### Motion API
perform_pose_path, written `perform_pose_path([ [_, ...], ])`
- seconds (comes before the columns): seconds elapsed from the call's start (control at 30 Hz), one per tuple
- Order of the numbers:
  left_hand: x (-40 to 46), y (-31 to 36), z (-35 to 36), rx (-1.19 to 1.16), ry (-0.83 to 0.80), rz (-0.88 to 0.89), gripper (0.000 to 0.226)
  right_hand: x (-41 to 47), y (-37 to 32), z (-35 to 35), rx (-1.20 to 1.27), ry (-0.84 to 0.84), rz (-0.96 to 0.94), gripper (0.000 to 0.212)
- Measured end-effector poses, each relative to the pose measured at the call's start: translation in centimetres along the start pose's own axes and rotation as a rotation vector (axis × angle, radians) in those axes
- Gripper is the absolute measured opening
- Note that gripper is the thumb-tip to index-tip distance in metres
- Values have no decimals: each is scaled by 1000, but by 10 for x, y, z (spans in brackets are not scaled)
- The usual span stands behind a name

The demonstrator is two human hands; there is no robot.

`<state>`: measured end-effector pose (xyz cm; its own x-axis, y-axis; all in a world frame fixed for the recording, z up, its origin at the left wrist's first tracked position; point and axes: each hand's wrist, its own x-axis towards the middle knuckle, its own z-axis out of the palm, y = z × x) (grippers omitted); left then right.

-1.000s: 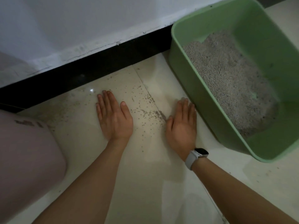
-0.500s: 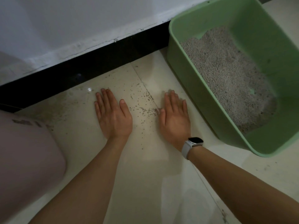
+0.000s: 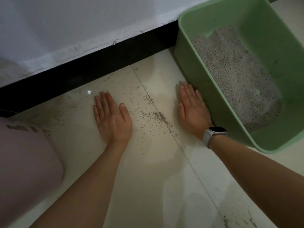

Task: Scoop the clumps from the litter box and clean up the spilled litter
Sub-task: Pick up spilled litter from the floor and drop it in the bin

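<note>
Hands lie flat and empty on the pale tiled floor [image 3: 148, 186]: left hand [image 3: 113, 119], right hand [image 3: 194, 112] against the green plastic litter box [image 3: 205, 89] at two o'clock. Spilled grey litter grains [image 3: 154, 112] scatter between; sweeping palms inward should pile them.

We have only one view, from the camera on the person's head. It looks forward and steeply down to the tiled floor [image 3: 148, 178], from above and quite near: both forearms come in from the bottom edge and fill much of the lower picture. We take the green litter box [image 3: 205, 89] as landmark. It stands at the upper right, and its far right part is cut by the frame. Left of the box, along the top, the camera faces the white wall [image 3: 82, 22] with its black baseboard [image 3: 98, 66]. The lens is wide, so straight lines bend near the edges. No second view shares the scene.
</note>
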<state>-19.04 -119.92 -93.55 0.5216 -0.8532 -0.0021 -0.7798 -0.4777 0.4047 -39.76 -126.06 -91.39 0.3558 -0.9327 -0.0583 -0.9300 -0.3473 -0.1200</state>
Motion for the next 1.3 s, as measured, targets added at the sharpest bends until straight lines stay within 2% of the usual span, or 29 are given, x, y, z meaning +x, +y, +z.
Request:
perform_pose_path([
  [0.2, 0, 1, -1, 7, 5, 5, 70, 17, -6, 10, 192, -14, 63, 58],
  [0.33, 1, 0, 1, 19, 12, 10, 73, 31, -10, 18, 169, 35, 161, 59],
  [0.4, 1, 1, 1, 26, 8, 9, 73, 23, -20, 16, 218, -4, 55, 57],
  [0.47, 0, 1, 0, 32, -3, 7, 73, 6, -35, 11, 270, -61, -172, 54],
  [0.53, 0, 1, -1, 36, 0, 10, 73, -6, -38, 7, 282, -28, -269, 52],
  [0.6, 1, 2, -1, 34, 3, 8, 73, -4, -31, 7, 266, 38, -169, 51],
  [0.67, 1, 2, -1, 31, 4, 10, 73, 6, -20, 8, 235, 63, 53, 54],
  [0.73, 1, 2, -1, 33, -1, 12, 73, 15, -15, 11, 193, 16, 218, 59],
  [0.77, 1, 2, -1, 33, -3, 11, 73, 15, -17, 12, 184, -22, 219, 61],
  [0.9, 0, 2, -2, 31, -3, 5, 73, -9, -43, 6, 262, -120, -142, 56],
  [0.97, 0, 1, -2, 36, 0, 8, 72, -14, -45, 3, 222, -28, -182, 54],
  [1.07, 0, -1, 0, 44, -12, 10, 69, -7, -25, -2, 31, 93, -68, 54],
  [1.17, 1, -1, 0, 41, -15, 12, 68, -7, 4, -4, -168, 89, -69, 52],
  [1.3, 1, 0, -1, 36, -11, 13, 65, -8, 24, -5, -250, 53, -106, 51],
])
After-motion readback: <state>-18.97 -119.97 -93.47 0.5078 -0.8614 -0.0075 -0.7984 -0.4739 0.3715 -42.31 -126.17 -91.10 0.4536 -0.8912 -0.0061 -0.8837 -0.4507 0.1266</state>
